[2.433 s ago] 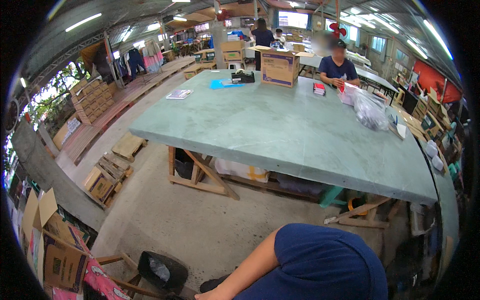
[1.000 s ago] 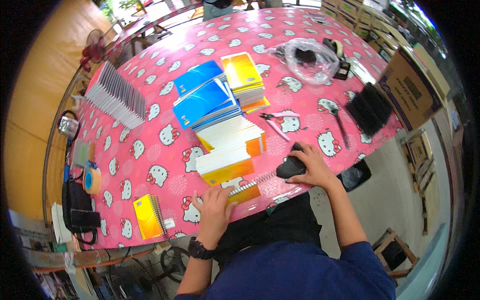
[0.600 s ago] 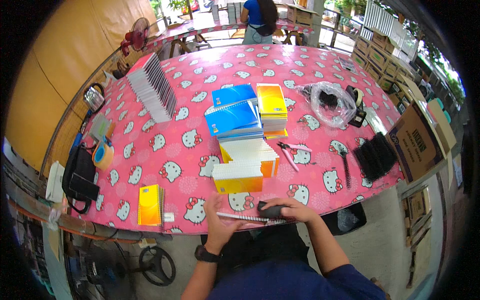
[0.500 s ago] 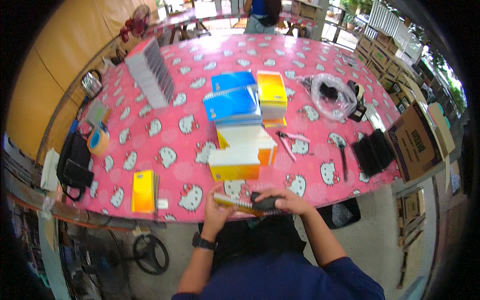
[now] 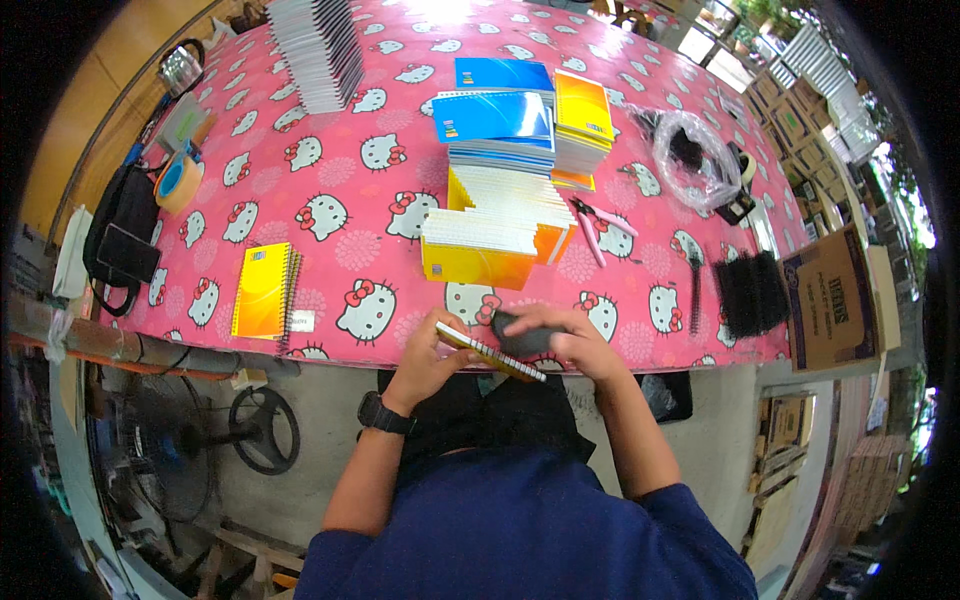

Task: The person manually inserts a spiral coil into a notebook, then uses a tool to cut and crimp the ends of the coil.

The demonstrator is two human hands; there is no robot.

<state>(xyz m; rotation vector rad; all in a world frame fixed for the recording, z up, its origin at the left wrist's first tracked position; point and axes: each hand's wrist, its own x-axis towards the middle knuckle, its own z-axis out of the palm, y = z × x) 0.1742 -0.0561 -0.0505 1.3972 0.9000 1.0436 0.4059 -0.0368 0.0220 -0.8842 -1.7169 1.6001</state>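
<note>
My left hand point(image 5: 425, 358) grips a yellow spiral notebook point(image 5: 488, 352) by its left end, tilted at the near edge of the pink patterned table point(image 5: 330, 200). My right hand point(image 5: 560, 343) presses a small black object point(image 5: 520, 335) against the notebook's top. Just beyond them stands a stack of yellow notebooks point(image 5: 490, 240), with blue notebooks point(image 5: 495, 115) and more yellow ones point(image 5: 582, 110) behind.
A single yellow notebook point(image 5: 262, 290) lies left on the table. A tall grey stack point(image 5: 318, 45), a tape roll point(image 5: 178, 182), a black bag point(image 5: 120, 240), pink pliers point(image 5: 592, 222), a plastic bag point(image 5: 690, 150), black spiral combs point(image 5: 750, 292) and a cardboard box point(image 5: 830, 300) surround it. A fan point(image 5: 250, 430) sits below.
The view swung from a far hall to this table. My hands drew the yellow notebook and black object from the stack toward the near edge.
</note>
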